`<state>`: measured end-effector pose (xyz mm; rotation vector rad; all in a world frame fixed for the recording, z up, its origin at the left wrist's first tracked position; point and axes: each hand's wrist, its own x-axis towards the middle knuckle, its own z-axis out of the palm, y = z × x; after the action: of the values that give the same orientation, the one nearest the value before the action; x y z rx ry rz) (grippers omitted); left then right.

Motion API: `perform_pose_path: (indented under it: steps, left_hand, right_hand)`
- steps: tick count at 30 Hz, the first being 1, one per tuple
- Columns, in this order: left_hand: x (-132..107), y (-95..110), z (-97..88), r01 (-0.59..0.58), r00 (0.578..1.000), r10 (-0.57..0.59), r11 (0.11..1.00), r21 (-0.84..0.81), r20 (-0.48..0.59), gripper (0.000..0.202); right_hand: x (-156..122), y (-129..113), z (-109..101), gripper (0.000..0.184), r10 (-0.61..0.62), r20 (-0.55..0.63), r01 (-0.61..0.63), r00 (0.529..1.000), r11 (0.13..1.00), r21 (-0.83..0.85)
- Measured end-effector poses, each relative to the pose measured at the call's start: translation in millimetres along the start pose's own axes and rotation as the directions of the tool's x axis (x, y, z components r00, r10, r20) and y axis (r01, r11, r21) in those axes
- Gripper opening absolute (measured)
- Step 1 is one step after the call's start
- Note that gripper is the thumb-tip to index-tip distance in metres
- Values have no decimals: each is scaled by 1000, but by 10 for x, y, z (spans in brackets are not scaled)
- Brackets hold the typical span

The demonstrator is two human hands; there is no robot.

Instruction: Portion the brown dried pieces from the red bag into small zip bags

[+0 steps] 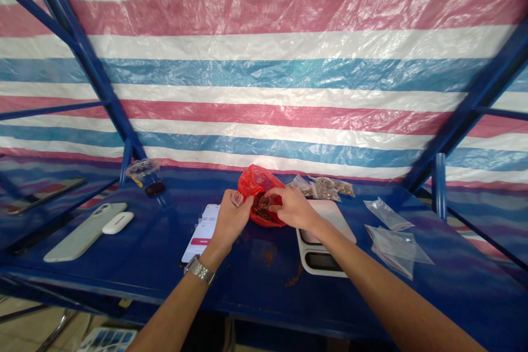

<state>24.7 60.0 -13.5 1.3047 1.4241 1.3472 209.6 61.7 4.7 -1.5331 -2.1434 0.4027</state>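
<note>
A red plastic bag [259, 177] stands open on the blue table, with dark brown bits [260, 210] inside. My left hand [234, 217] is closed at the bag's left rim. A small crumpled piece of clear plastic [236, 198] shows between its fingers. From the right, my right hand [291, 206] reaches into the bag's mouth, fingers curled together over the brown bits. Something shiny and see-through is by those fingertips, too small to name. Under my right forearm lies a white kitchen scale [325, 264], partly covered.
A phone with a lit timer [202, 236] lies left of the bag. Filled zip bags [328, 188] are behind the scale; flat clear bags [394, 242] lie right. Further left are another phone [86, 234], a white earbud case [118, 223] and a clear cup [148, 176]. Brown crumbs dot the table.
</note>
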Motion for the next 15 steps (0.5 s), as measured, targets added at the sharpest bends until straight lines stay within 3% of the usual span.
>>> perform_pose_path:
  steps: [3, 7, 11, 15]
  left_hand:
    - [12, 28, -68, -236, 960, 272, 909, 342, -61, 23]
    - [-46, 141, -118, -382, 875, 480, 755, 532, -53, 14]
    - [-157, 255, -65, -427, 872, 487, 703, 568, 51, 16]
    - [-246, 301, 17, -422, 891, 432, 680, 600, 137, 13]
  right_hand:
    - [-1, 107, -112, 26, 4, -5, -3, 1000, 986, 166]
    - [-67, -17, -380, 22, -100, -17, 99, 995, 918, 383]
    - [-155, -346, -525, 27, -183, -98, 207, 978, 887, 413]
    - [-218, -563, -511, 40, -329, -151, 350, 932, 925, 148]
